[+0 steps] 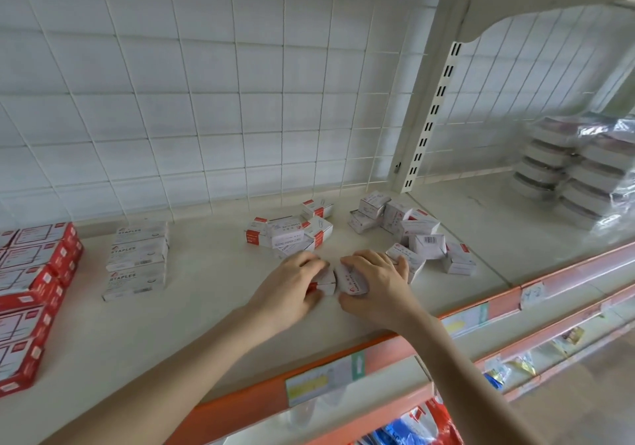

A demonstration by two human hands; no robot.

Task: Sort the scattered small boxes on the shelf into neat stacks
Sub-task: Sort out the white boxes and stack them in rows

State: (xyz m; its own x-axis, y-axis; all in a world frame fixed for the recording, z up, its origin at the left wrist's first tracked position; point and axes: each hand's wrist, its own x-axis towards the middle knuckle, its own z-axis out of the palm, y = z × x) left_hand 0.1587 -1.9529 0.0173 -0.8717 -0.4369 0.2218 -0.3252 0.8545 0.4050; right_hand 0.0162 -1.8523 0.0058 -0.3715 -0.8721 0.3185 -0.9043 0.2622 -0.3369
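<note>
Small white-and-red boxes lie scattered on the cream shelf (192,310). One loose heap (292,233) sits behind my hands; a second heap (412,235) spreads to the right. My left hand (292,286) grips a little stack of white boxes (326,281) standing on the shelf, fingers curled over its top. My right hand (374,283) grips another small box (350,281), tilted, right beside that stack. The two held lots nearly touch.
White staples boxes (137,259) lie in a row at left, and red boxes (31,293) are stacked at the far left. Plastic-wrapped packs (580,173) stand at the right beyond a clear divider. A wire grid backs the shelf; an orange price rail (343,365) edges its front.
</note>
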